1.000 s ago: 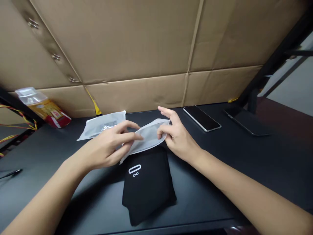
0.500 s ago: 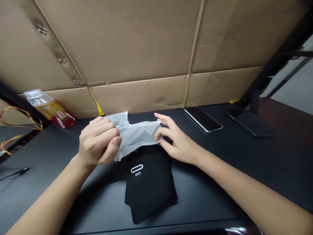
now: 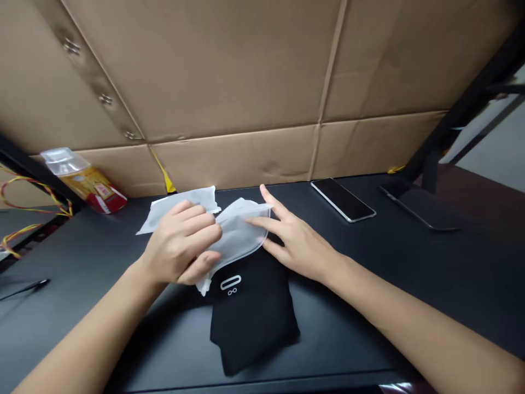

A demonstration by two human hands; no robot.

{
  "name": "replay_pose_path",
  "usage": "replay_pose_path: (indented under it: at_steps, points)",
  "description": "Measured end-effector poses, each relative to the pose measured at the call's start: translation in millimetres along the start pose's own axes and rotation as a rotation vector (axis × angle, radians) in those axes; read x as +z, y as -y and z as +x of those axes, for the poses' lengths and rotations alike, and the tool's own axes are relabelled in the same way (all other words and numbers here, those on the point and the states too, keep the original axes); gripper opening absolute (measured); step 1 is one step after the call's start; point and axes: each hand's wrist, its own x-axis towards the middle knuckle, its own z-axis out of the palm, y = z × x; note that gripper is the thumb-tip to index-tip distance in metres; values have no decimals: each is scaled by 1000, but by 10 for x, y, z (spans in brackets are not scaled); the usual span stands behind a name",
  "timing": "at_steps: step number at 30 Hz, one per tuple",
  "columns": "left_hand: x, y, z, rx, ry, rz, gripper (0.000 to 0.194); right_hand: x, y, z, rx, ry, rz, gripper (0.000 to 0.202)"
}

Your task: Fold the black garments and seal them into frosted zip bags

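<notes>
My left hand [image 3: 183,244] is closed around a translucent white plastic bag [image 3: 238,241], with the thumb along its near side. At the bag's right edge my right hand [image 3: 297,241] has its fingers spread, the index finger pointing up and another finger against or inside the bag; which of these cannot be told. Below the bag, a folded black cloth [image 3: 254,328] with a white printed mark lies on the table, its far part covered by the bag. A second whitish plastic piece [image 3: 180,198] lies behind my left hand, partly hidden.
A phone with a light edge [image 3: 343,200] and a dark phone-like slab [image 3: 418,205] lie at the right on the black table [image 3: 410,284]. A drink bottle [image 3: 86,178] leans at the back left, near coloured wires [image 3: 35,202]. A cardboard wall [image 3: 246,82] rises behind.
The bag has tilted down and its right part is spread wider. My left hand has moved slightly right and down, and my right fingers have spread more. More of the whitish piece behind shows.
</notes>
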Motion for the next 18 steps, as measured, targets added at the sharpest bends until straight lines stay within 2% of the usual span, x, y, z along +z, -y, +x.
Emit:
replay_pose_path:
  at_steps: [5, 10, 15, 18]
  points:
    - [-108, -22, -9, -35, -130, 210, 45, -56, 40, 49, -171, -56, -157, 35]
    - [-157, 18, -4, -10, -77, 197, 47, -176, 40, 34, -194, 22, -176, 31]
    - [-142, 91, -43, -43, -48, 97, 39, -251, 72, -25, -206, 9, -45, 65]
    - [-107, 104, -40, -46, 30, 25, 36, -236, 195, -83, -302, 38, 62, 51]
